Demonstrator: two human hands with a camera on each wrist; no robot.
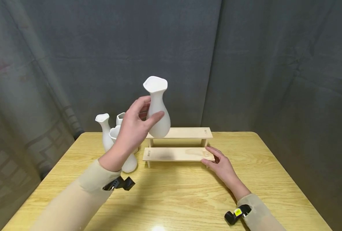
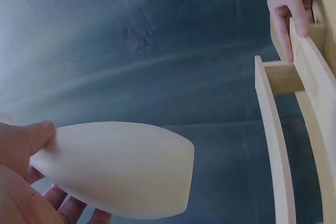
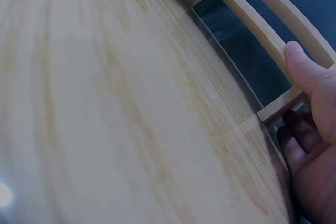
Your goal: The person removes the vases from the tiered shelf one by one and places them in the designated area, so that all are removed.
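My left hand (image 1: 134,123) grips a white vase (image 1: 158,110) with a wavy rim, held upright in the air above the left part of a two-step wooden stand (image 1: 178,154). In the left wrist view, the thumb and fingers lie around the vase (image 2: 123,166) and its base points right. My right hand (image 1: 221,163) holds the right end of the stand's lower step. Seen from the right wrist, the thumb of that hand (image 3: 320,98) rests on the step's edge while the other fingers sit beside the leg, partly hidden.
Several white vases (image 1: 105,130) stand at the left of the wooden table (image 1: 182,195), partly hidden behind my left hand and forearm. A grey curtain (image 1: 124,48) hangs behind the table. Black wrist cameras sit on both sleeves.
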